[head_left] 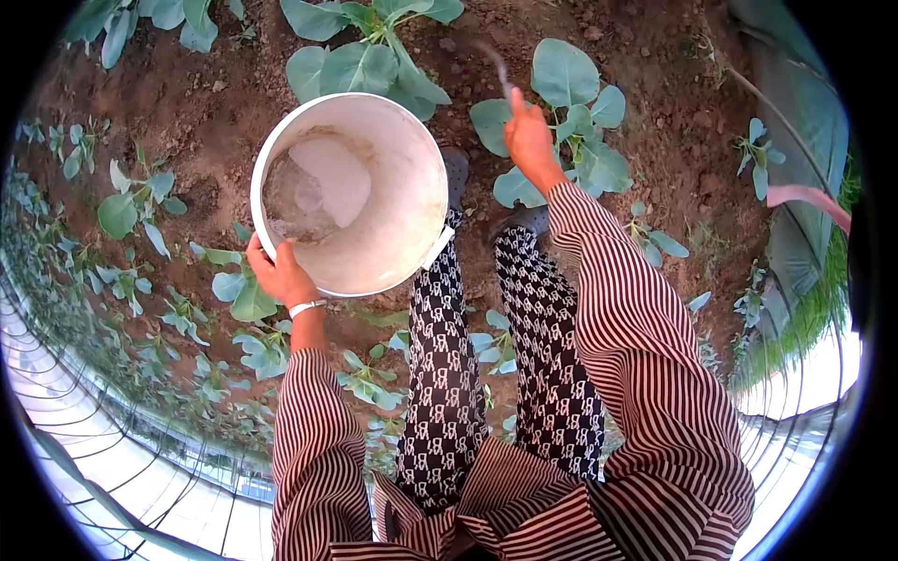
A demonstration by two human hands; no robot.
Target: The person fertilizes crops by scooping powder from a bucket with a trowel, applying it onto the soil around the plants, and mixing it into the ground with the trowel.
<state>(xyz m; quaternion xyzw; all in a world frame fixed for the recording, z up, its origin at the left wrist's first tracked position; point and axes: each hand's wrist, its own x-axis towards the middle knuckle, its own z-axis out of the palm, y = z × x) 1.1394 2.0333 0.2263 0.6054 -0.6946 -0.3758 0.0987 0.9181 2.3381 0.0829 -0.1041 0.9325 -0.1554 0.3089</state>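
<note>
Your left hand (282, 279) grips the rim of the white bucket (402, 210) at its lower left, and the bucket lies just above and to the right of that hand, in front of your left leg (440, 374). Its round mouth faces up toward you; its long axis runs from there down toward the soil (201, 98), the inner base showing left of the mouth's centre. Some pale material (297, 192) lies inside, too indistinct to name. Your right hand (531, 140) is closed around the near end of a thin tool (502, 72), which extends beyond your knuckles. The tool's long axis slants away from you and to the left, its far end pointing over bare soil between the leafy plant (603, 166) by that hand and the larger plant (360, 67) beyond the bucket. That end is blurred, so its shape cannot be told. Your right hand is above the nearer plant's leaves; whether it touches them, you cannot tell from this view.
</note>
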